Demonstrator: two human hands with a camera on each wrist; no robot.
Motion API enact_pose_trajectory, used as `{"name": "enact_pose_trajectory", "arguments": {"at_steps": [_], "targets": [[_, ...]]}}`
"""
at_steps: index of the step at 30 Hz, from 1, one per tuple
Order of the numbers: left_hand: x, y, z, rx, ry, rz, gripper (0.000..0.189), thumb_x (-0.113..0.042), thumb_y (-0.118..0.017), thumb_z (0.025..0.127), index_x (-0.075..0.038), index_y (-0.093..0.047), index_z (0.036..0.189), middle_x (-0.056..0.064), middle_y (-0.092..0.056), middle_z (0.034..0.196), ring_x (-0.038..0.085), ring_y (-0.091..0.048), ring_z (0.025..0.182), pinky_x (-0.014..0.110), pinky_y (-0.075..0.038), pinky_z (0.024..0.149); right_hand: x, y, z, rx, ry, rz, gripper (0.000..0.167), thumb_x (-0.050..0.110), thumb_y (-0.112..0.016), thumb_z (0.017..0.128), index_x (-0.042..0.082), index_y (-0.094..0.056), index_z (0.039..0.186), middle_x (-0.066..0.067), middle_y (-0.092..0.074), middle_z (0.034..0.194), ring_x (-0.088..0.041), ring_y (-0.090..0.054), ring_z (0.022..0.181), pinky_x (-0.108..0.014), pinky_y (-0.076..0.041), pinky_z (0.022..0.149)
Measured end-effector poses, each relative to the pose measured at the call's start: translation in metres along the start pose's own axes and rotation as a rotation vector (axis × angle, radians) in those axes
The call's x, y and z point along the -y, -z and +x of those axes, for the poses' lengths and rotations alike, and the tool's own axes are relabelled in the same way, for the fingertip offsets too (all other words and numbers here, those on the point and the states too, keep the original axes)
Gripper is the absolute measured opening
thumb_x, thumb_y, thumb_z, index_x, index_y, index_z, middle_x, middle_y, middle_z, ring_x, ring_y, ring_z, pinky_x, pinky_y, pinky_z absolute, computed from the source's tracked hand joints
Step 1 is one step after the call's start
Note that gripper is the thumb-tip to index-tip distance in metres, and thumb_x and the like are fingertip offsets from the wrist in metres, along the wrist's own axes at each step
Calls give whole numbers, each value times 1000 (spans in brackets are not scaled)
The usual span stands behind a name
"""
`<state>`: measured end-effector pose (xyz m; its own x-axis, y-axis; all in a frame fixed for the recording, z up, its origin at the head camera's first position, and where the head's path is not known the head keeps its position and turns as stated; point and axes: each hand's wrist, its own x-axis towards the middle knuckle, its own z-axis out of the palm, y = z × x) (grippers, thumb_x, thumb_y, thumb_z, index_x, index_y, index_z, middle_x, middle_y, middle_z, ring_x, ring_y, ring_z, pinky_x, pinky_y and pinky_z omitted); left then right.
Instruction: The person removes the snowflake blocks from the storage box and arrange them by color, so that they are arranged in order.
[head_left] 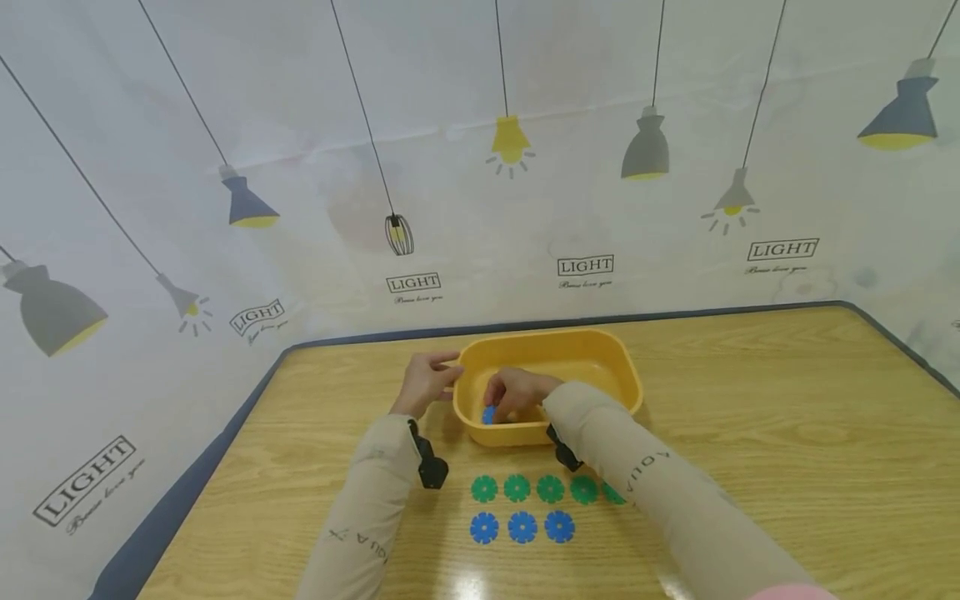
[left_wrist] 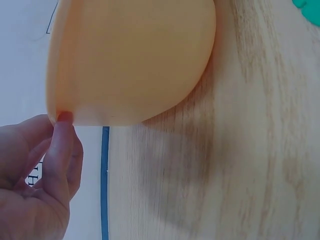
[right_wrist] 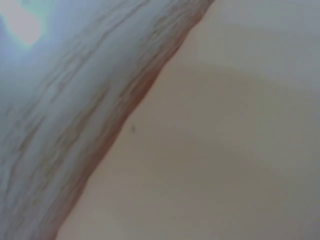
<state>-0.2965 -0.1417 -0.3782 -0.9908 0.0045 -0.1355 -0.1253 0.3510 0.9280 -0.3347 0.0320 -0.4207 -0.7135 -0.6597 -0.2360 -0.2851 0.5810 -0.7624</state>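
A yellow plastic basin (head_left: 592,367) stands on the wooden table. At its left end my left hand (head_left: 425,382) holds the rim, with fingertips (left_wrist: 65,117) pressed against the edge in the left wrist view. My right hand (head_left: 517,392) reaches down inside the basin, near the front wall, its fingers curled at a blue notched snowflake disc (head_left: 489,414). The right wrist view shows only the basin's outer wall (right_wrist: 215,140) and the tabletop; the hand is hidden there. In front of the basin lie a row of several green snowflake discs (head_left: 517,488) and a row of three blue ones (head_left: 522,527).
The wooden table (head_left: 765,400) spreads to both sides and ends at a dark blue edge against a wall with printed lamps (head_left: 510,142). My right sleeve (head_left: 660,475) partly covers the right end of the green row.
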Motion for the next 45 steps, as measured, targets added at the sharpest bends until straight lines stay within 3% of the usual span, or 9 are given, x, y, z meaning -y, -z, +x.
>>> {"name": "enact_pose_trajectory", "arguments": {"at_steps": [5,6,8,11,16,28,36,45], "targets": [[0,-1,0,2,-6,-3,36,-6,-58,84,-2,-54,120,21,-60,100,30,-62,86,30,-55,61,-1,3,-5,-28,-1,-27,19,9,-72,73,6,-58,85,-4,-55,80,-15,-51,72,-24,-47,61],[0,-1,0,1,-6,-2,37,-5,-59,84,-2,-54,120,21,-60,100,31,-62,86,30,-55,61,17,4,-20,-44,-38,-38,18,3,-69,74,1,-57,87,-8,-56,82,-16,-51,73,-24,-47,63],[-1,-1,-1,1,-3,-4,37,-5,-59,84,-1,-54,120,21,-60,101,31,-61,87,31,-55,61,31,6,-34,-56,-29,-42,15,-2,-64,76,-4,-57,89,-11,-57,83,-17,-51,75,-21,-46,64],[0,-1,-1,-3,-1,-3,38,-5,-59,84,-2,-54,121,21,-60,100,31,-61,87,31,-55,61,35,12,-44,-60,-11,28,13,-6,-60,77,-7,-56,89,-10,-56,81,-14,-52,72,-18,-47,62],[-1,0,-2,-8,-5,-2,37,-5,-59,84,-2,-54,121,21,-60,100,29,-62,84,30,-55,61,27,23,-45,-69,-33,112,10,-6,-58,78,-5,-57,88,-7,-55,80,-13,-53,70,-24,-52,64],[-4,-1,-5,-11,-8,5,38,-5,-59,84,-1,-54,121,21,-60,100,23,-63,78,31,-55,61,32,37,-96,-67,167,127,10,-2,-55,83,-6,-58,92,-9,-59,83,-16,-57,75,-32,-54,71],[-5,-1,-1,-16,-25,6,37,-5,-59,84,-1,-55,120,21,-60,99,25,-63,80,31,-55,61,34,46,-133,-97,197,156,11,-1,-55,83,-6,-59,93,-7,-59,81,-17,-56,74,-32,-54,71],[-3,-1,-2,-10,5,-6,36,-5,-58,84,-2,-54,120,20,-59,99,29,-62,85,30,-55,61,24,21,-169,-92,279,181,9,2,-62,81,-3,-62,88,-8,-62,79,-13,-55,69,-24,-53,63]]}}
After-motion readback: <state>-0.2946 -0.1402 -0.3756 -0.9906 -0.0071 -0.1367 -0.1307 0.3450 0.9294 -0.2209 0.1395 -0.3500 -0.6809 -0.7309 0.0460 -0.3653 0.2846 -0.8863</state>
